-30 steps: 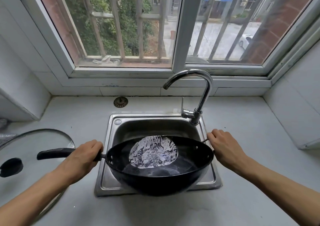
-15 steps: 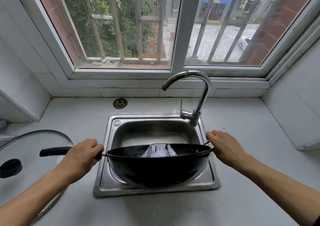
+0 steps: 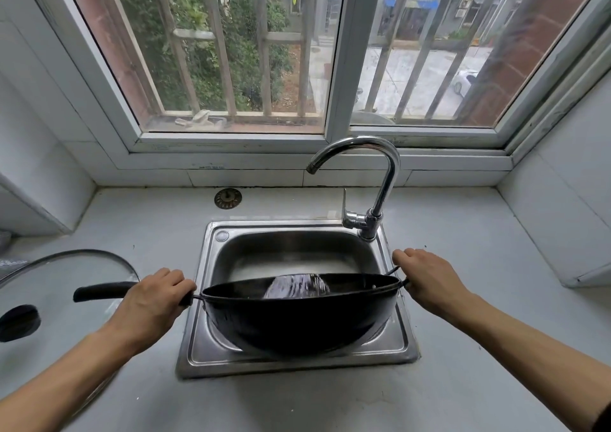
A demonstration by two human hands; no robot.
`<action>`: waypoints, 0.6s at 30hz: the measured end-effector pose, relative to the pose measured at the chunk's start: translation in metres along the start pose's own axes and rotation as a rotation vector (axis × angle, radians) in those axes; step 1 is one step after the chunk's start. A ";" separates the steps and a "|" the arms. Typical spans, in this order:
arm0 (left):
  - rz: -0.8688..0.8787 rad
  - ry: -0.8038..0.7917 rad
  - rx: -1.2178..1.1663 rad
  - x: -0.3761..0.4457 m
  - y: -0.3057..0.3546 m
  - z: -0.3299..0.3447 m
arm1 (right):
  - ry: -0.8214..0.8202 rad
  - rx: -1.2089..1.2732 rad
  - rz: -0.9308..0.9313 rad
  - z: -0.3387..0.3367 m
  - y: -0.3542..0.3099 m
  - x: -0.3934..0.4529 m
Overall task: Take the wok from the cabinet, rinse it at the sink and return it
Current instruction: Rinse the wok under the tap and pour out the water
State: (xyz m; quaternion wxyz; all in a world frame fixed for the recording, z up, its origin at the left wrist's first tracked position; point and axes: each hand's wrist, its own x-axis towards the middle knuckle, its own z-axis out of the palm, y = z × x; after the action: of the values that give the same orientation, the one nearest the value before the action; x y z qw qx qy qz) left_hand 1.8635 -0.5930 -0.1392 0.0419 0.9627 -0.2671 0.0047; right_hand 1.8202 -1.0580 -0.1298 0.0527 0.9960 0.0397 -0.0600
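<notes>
Holding a black wok (image 3: 297, 325) over the steel sink (image 3: 401, 339) at lower centre of the frame, the person grips it at both ends. Left hand (image 3: 152, 302): fingers curled round the long black handle (image 3: 99, 291), near where it joins the bowl. Right hand (image 3: 426, 279): fingers curled over the small loop handle (image 3: 396, 271) at the wok's right rim. The wok is tipped away from the viewer, so that its rim reads as a thin ellipse; a sheet of water (image 3: 296, 286) shows inside it at the far edge. Curved tap (image 3: 380, 180): behind the sink's right corner, spout pointing left over the basin. Glass lid (image 3: 66, 266) with a black knob (image 3: 18, 322): on the grey tabletop (image 3: 297, 402) at left of the frame. Sink strainer (image 3: 227, 198): on the tabletop behind the sink, below the barred window (image 3: 337, 51).
</notes>
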 end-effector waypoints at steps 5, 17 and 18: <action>0.008 -0.023 -0.013 -0.005 0.003 0.003 | -0.015 0.015 0.004 0.000 -0.001 -0.002; 0.036 -0.045 -0.039 0.001 0.005 -0.001 | -0.027 0.044 0.021 -0.014 0.008 0.008; 0.031 -0.047 -0.043 0.002 0.005 -0.003 | -0.021 0.048 0.021 -0.016 0.008 0.010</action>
State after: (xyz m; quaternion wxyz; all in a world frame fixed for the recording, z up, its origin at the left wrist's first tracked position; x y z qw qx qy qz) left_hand 1.8632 -0.5979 -0.1357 0.0562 0.9572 -0.2831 -0.0229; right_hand 1.8322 -1.0636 -0.1140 0.0300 0.9967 0.0273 -0.0709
